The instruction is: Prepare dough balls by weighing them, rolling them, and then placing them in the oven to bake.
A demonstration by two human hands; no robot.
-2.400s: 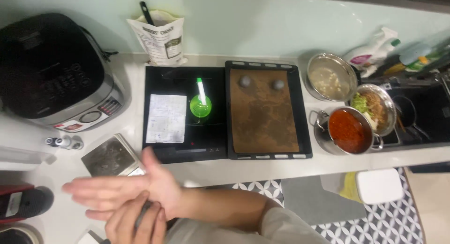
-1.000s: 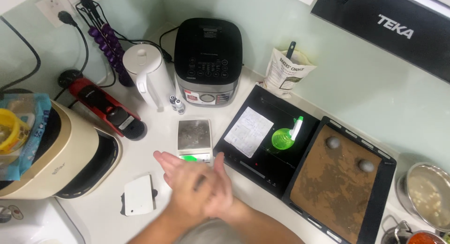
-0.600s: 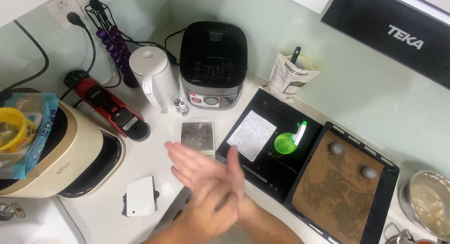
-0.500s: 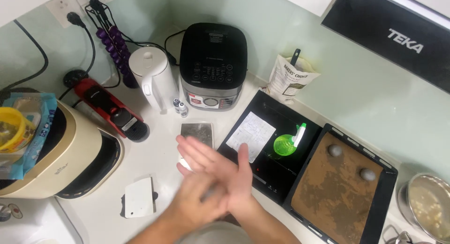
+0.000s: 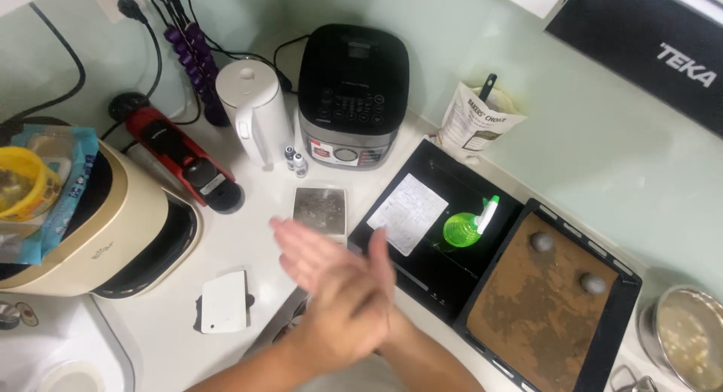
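My two hands are pressed palm to palm above the white counter's front edge. My left hand (image 5: pixel 354 317) lies on top, fingers pointing up towards the black hob (image 5: pixel 437 283). My right hand (image 5: pixel 301 250) lies beneath, fingers stretched to the upper left, just short of a small metal-topped kitchen scale (image 5: pixel 320 209). What lies between the palms is hidden. To the right, a dark baking tray (image 5: pixel 602 362) lined with brown paper carries two small grey dough balls (image 5: pixel 541 242) (image 5: pixel 592 283).
On the hob lie a paper sheet (image 5: pixel 407 213) and a green round thing with a white tube (image 5: pixel 463 230). Behind stand a black multicooker (image 5: pixel 352 91), white kettle (image 5: pixel 252 109), red coffee machine (image 5: pixel 181 162) and flour bag (image 5: pixel 478 121). A cream appliance (image 5: pixel 98 226), white scraper (image 5: pixel 224 311) and metal pot (image 5: pixel 685 339) flank me.
My view swung from the pots at the right to the left part of the counter. Since then my palms have kept sliding over each other, the top hand's fingers turning upward.
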